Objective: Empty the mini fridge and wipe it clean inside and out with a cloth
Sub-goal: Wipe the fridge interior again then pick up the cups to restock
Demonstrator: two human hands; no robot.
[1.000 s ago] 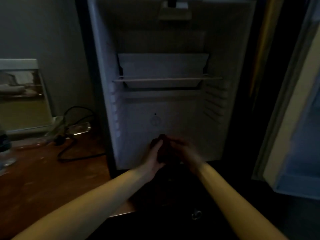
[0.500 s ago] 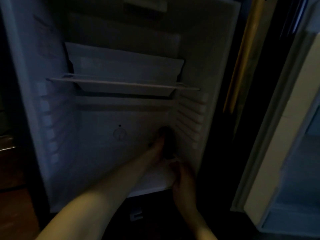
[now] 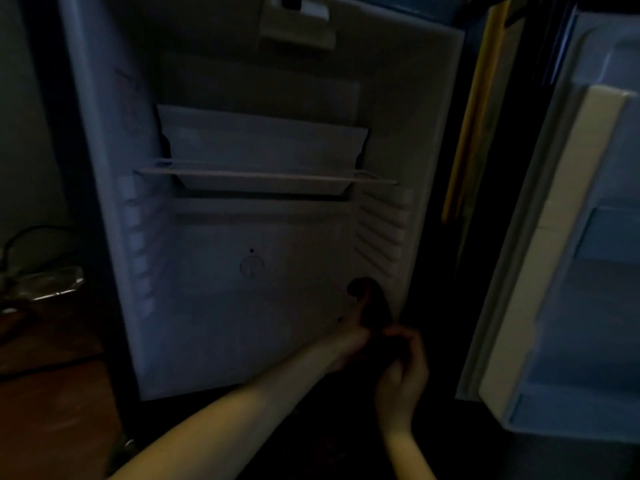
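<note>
Wipe reaches low right corner of fridge (image 3: 207, 323).
The cloth (image 3: 373, 303) came from centre; left hand (image 3: 349, 344) grips it, right hand (image 3: 403, 372) pinches its near end.

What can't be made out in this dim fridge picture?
Head view:
- the cloth: its outline melts into the shadow.
- the left hand: fingers hidden behind the cloth.
- the fridge door: cut off by the right edge.
- the shiny thing on the table: too dim and blurred to name.
</note>
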